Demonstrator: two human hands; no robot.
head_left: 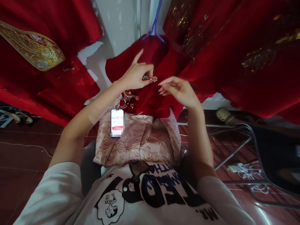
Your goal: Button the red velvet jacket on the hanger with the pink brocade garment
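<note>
My left hand (138,75) pinches a small beaded flower ornament (153,79) between thumb and finger, its index finger raised toward the hanger. Just right of it, my right hand (180,90) has its fingertips close together near the ornament; whether a fine thread or needle is between them is too small to see. Both hands are above a dark red velvet cloth (159,103), which hangs below a blue hanger (154,25) and spreads over my lap. More beaded trim with dangling strands (127,96) lies on the velvet below my left wrist.
A lit phone (117,123) showing a timer lies on pink brocade fabric (138,137) across my lap. Red garments with gold decoration (44,53) hang at both sides. At right stand a metal-framed chair (276,150), white cables (248,172) and a clog shoe (224,115).
</note>
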